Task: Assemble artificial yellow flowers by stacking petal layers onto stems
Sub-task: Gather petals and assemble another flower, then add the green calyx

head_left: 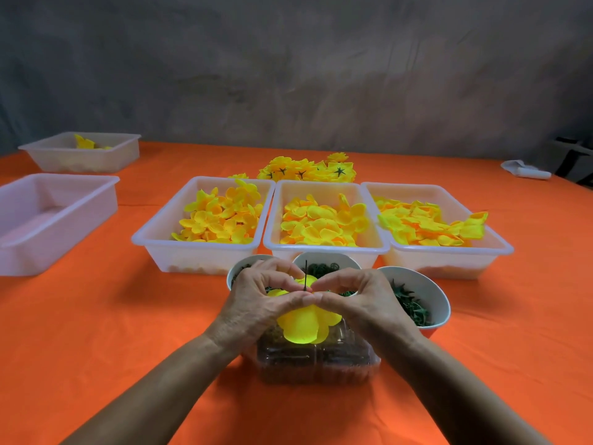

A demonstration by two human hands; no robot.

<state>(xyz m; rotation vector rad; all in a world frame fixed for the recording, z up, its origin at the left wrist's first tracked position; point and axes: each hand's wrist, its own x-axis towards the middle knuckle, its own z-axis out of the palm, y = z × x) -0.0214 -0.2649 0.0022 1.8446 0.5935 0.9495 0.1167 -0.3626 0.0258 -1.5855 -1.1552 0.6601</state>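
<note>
Petal layers, bright yellow and cupped downward, sit threaded on a thin dark stem that pokes up between both hands, just above the clear plastic box at the near edge of the orange table. Left hand and right hand meet over the flower, each pinching the top petal around the stem with thumb and forefinger, fingertips touching, apparently pressing the layer down the shaft.

Behind the clear box stand three white cups of dark green parts; beyond those, three translucent trays hold loose yellow petals, and a heap of finished flowers lies behind the middle tray. Well to the left of the clear box are two more trays, the farther one with a few petals; far to its right lies a small white object, too indistinct to name.

By my reading, the layer is being seated and more pieces are yet to come. Risks from here: uneven pressure from the two pinches could tilt the petal or tear its centre hole; pushing too hard could bend the slender stem or slide it out from below, since how it is supported under the petals is hidden; and letting go early could let the stack spring back up
</note>
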